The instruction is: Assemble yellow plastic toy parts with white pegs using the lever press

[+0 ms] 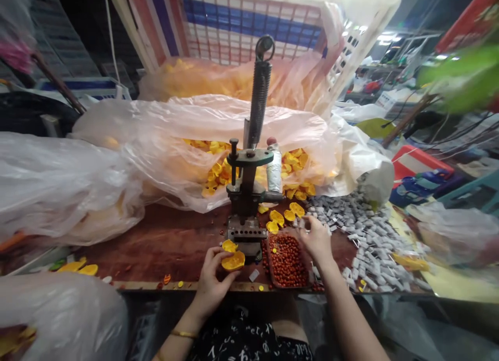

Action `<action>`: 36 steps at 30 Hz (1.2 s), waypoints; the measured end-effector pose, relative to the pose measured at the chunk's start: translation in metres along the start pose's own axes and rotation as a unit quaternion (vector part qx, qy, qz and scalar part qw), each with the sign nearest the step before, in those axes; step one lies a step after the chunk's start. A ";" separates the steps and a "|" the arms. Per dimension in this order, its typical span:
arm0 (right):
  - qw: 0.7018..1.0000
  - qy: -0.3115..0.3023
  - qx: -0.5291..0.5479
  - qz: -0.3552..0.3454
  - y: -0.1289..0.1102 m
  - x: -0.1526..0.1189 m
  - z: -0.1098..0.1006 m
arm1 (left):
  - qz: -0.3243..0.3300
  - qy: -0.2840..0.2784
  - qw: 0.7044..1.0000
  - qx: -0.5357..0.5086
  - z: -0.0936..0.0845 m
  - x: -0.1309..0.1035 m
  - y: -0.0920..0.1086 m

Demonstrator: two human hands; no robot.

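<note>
Presently, yellow plastic shell halves (234, 261) are grasped by the fingers of the left hand (210, 275), just left of the lever press (246, 195) on the desk (175, 236). The right hand (317, 240) is held at the far right corner of a tray (289, 286) filled with red beads (286, 259); its fingers are curled together, but whether anything is pinched cannot be told. Grey plastic pieces (374, 249) are heaped on the right.

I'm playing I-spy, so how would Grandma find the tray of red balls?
Spot the tall metal press on the brown table. Just right of its base, beside the right hand, sits a rectangular tray. It's filled with little red balls, unlike the loose grey pieces farther right.
</note>
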State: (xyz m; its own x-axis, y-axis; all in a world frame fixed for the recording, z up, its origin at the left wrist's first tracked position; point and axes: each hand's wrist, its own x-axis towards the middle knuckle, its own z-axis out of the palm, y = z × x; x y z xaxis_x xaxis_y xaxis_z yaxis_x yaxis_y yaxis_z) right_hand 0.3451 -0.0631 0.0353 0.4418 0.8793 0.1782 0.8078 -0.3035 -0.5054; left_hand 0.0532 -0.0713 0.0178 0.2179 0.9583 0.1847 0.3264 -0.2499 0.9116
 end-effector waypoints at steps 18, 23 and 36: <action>0.880 -0.138 0.042 -0.452 -0.093 -0.079 0.031 | 0.133 -0.038 0.990 0.033 0.000 0.000 -0.004; 0.885 -0.180 0.085 -0.421 -0.098 -0.086 0.030 | 0.132 -0.060 0.989 0.009 0.001 0.001 -0.004; 0.944 -0.193 -0.244 -0.109 -0.027 -0.043 0.005 | -0.173 0.110 0.943 -0.262 -0.003 0.012 -0.013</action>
State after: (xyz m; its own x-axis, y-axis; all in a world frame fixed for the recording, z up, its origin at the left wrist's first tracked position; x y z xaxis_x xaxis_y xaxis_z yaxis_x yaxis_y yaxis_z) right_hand 0.3024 -0.0905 0.0372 0.1447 0.9801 -0.1357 0.9884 -0.1496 -0.0264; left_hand 0.0491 -0.0565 0.0093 -0.0328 0.9900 -0.1370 -0.1680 0.1297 0.9772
